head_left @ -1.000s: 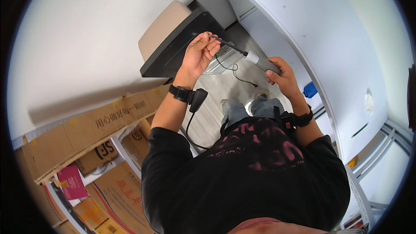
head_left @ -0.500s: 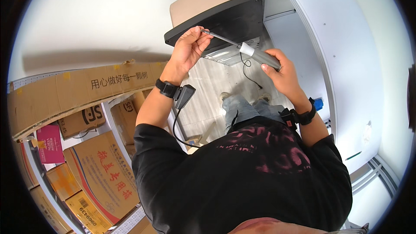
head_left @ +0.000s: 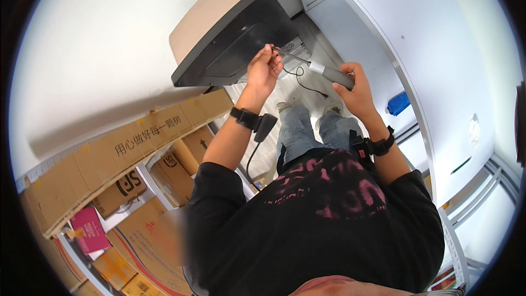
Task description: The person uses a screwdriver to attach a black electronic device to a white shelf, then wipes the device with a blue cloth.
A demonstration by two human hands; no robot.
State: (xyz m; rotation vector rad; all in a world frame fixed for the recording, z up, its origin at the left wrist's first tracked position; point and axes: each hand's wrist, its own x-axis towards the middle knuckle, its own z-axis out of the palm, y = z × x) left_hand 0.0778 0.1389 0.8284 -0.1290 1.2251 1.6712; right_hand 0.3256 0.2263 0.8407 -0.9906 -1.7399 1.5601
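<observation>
My right hand (head_left: 356, 96) is wrapped round the grey handle of a screwdriver (head_left: 335, 77), which has a light collar and a long thin metal shaft. The shaft slopes up to the left, toward my left hand (head_left: 263, 71). There, my thumb and fingertips pinch the shaft's tip end; whether a small piece sits between them is too small to tell. Just beyond my left hand stands a large beige and black item (head_left: 235, 38), tilted, its flat black side facing me. The screwdriver tip appears in front of that black side, and I cannot tell whether they touch.
To the left, shelving holds several cardboard boxes (head_left: 181, 178) and a magenta box (head_left: 90, 230), with a long cardboard strip (head_left: 131, 151) along its top. A black cable (head_left: 301, 81) trails over the floor. At right are a white framed panel (head_left: 378, 38) and a blue object (head_left: 398, 103).
The view has turned, so the beige and black item and the shelving appear shifted and rotated. Both hands keep hold of the screwdriver, whose shaft end now shows against the item's lower right part.
</observation>
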